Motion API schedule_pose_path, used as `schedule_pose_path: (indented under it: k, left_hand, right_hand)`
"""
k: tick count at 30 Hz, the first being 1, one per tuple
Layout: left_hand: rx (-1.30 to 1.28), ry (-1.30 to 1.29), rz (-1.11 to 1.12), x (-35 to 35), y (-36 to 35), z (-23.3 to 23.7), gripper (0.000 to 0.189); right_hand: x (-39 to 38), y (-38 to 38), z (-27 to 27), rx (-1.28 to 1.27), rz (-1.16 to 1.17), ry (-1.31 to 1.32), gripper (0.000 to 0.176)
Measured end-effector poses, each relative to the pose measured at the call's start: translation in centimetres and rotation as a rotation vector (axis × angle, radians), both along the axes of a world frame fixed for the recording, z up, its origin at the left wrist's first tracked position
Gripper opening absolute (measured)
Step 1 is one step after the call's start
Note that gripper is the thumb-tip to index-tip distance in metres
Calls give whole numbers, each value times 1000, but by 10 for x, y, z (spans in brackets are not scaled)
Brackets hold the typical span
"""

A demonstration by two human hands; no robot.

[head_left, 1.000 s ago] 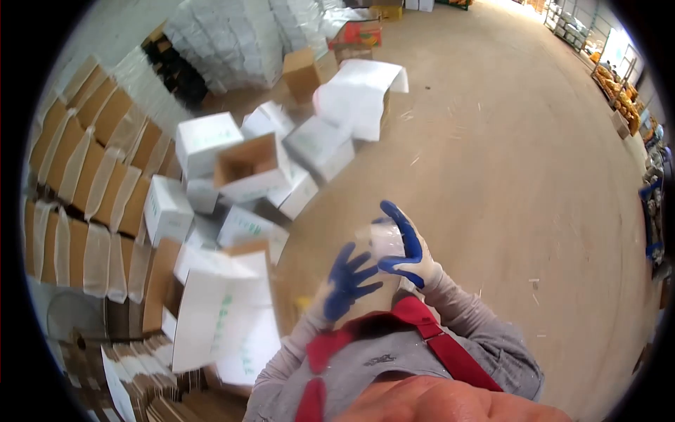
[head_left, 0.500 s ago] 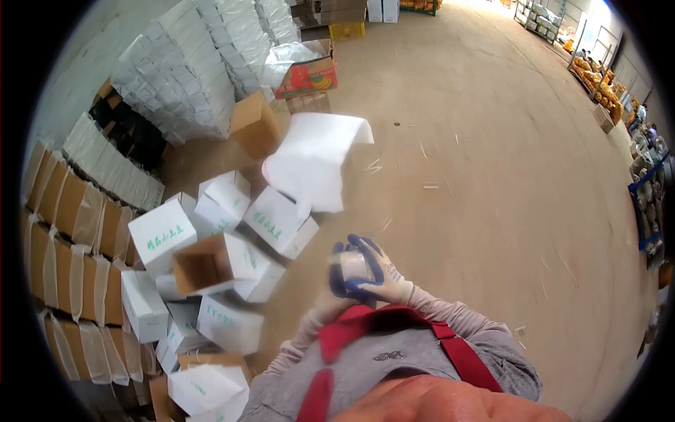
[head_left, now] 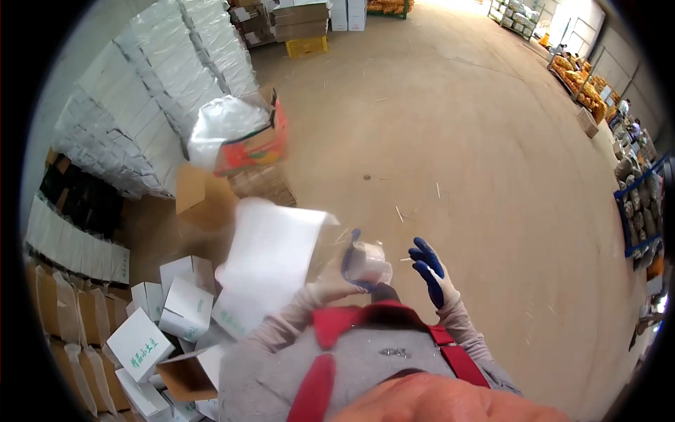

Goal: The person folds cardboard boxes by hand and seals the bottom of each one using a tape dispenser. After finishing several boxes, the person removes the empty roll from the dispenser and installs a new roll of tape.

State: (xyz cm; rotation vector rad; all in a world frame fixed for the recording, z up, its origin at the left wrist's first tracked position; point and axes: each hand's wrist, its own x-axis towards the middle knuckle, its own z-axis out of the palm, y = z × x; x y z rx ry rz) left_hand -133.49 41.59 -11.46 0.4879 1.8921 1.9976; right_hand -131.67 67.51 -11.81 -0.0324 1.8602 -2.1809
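My left hand [head_left: 349, 266], in a blue-palmed white glove, is closed around a whitish, partly see-through roll of tape [head_left: 368, 263] in front of my chest. My right hand [head_left: 430, 273], gloved alike, is held apart to the right of the roll, its fingers spread and nothing between them. A short white strip that shows beside the right fingertips lies on the floor beyond. Left of my hands, a large white sheet [head_left: 274, 243] rests over white cartons [head_left: 187, 309] with green writing, partly covering them.
An open brown carton [head_left: 188, 376] lies among the white ones. Past the sheet are a brown box [head_left: 202, 197] and a red fruit carton [head_left: 254, 149] with clear plastic in it. Wrapped white stacks [head_left: 133, 105] line the left wall. A blue rack [head_left: 641, 211] stands far right.
My right hand has come off the tape roll and moved right, its fingers opening. The roll stays in my left hand. The view has shifted, so the cartons and sheet appear lower and further left.
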Motion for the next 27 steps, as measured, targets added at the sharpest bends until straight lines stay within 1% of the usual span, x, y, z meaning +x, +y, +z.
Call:
schedule_pose_path:
  k: [2, 3, 4, 6, 7, 8, 9, 10, 12, 13, 14, 15, 16, 17, 18, 19, 20, 21, 23, 24, 26, 27]
  left_hand:
    - [-48, 68, 87, -59, 4, -1, 120]
    - [-221, 109, 92, -92, 1, -5, 120]
    - [15, 0, 160, -111, -1, -10, 120]
    - [-166, -17, 227, -163, -15, 7, 120]
    - [-111, -47, 272, -187, -17, 25, 120]
    - [-51, -70, 321, -211, -16, 40, 120]
    - [-143, -52, 412, -238, -24, 38, 121]
    - [-60, 28, 487, -265, -35, 28, 120]
    - [-55, 31, 603, -324, -60, 0, 110]
    - [1, 3, 635, -350, -73, -11, 111]
    - [46, -36, 669, -379, -79, -12, 111]
    - [12, -21, 640, -422, -91, -13, 112]
    - [-8, -38, 626, -447, -91, -14, 112]
    - [-35, -78, 599, -478, -87, -4, 112]
    - [-76, -108, 567, -516, -88, 15, 112]
    - [-320, -55, 507, -556, -86, 37, 112]
    - [-333, -56, 508, -592, -85, 48, 112]
    - [-300, -24, 450, -629, -83, 54, 111]
    - [-209, 32, 354, -697, -78, 57, 113]
    - [-210, 37, 362, -732, -85, 49, 113]
    - [-559, 331, 289, -797, -94, 29, 120]
    - [-658, 291, 314, -824, -93, 34, 120]
  right_hand:
    - [-77, 9, -5, -8, 136, -59, 64]
    - [-118, 5, 0, 24, 177, -5, 63]
    - [-156, 0, -7, -117, 217, -13, 62]
    - [-234, -23, 20, -30, 319, 34, 62]
    - [-271, -34, 31, -30, 333, 24, 62]
    - [-308, -40, 42, 108, 443, 203, 63]
    - [-347, -50, 48, 245, 550, 387, 63]
    - [-385, -64, 44, 267, 629, 421, 64]
    - [-456, -85, 34, 396, 702, 597, 64]
    - [-486, -91, 32, 480, 698, 650, 62]
    - [-512, -97, 22, 462, 702, 631, 62]
    - [-549, -102, 13, 405, 691, 522, 62]
    - [-573, -97, 9, 356, 703, 385, 62]
    - [-595, -94, 27, 262, 675, 278, 63]
    - [-618, -89, 35, 266, 689, 266, 63]
    - [-649, -83, 40, 281, 632, 284, 63]
    - [-677, -78, 38, 287, 572, 297, 64]
    - [-708, -72, 31, 251, 510, 285, 62]
    - [-761, -69, 17, 76, 364, 130, 60]
    - [-793, -67, 9, 11, 309, 62, 59]
    - [-862, -71, -4, -15, 319, 29, 59]
    - [-895, -77, -8, -28, 352, 10, 60]
